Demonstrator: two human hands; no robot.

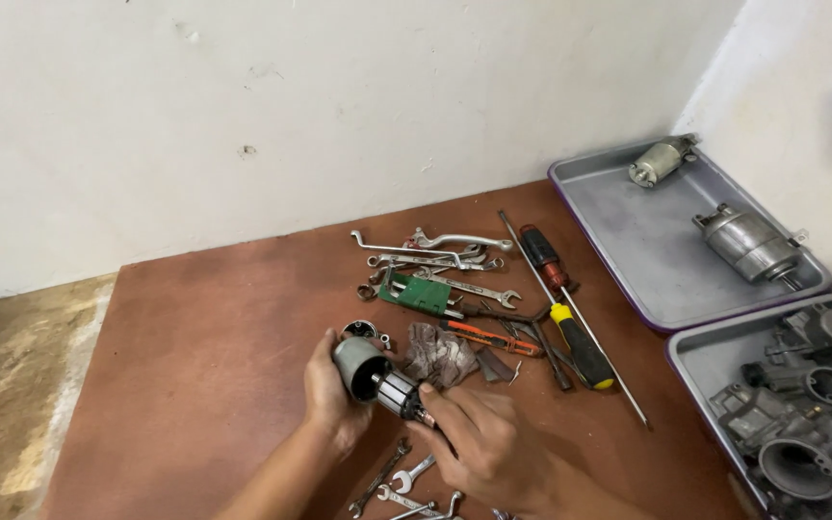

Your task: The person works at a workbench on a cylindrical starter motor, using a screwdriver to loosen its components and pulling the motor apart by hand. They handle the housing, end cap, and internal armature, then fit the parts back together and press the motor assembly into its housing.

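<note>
Fingers of left hand (331,393) wrapped around grey motor casing (359,364), held just above brown board (214,366). Right hand (481,445) fingers pinched together on rotor (401,394) sticking out of casing's end. Crumpled rag (440,352), spanners (435,260) and yellow-handled screwdriver (582,345) lying just beyond. Two grey trays (647,260) of motor parts at far right.

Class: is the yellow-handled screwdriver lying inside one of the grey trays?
No: the yellow-handled screwdriver lies on the brown board, left of both grey trays.
</note>
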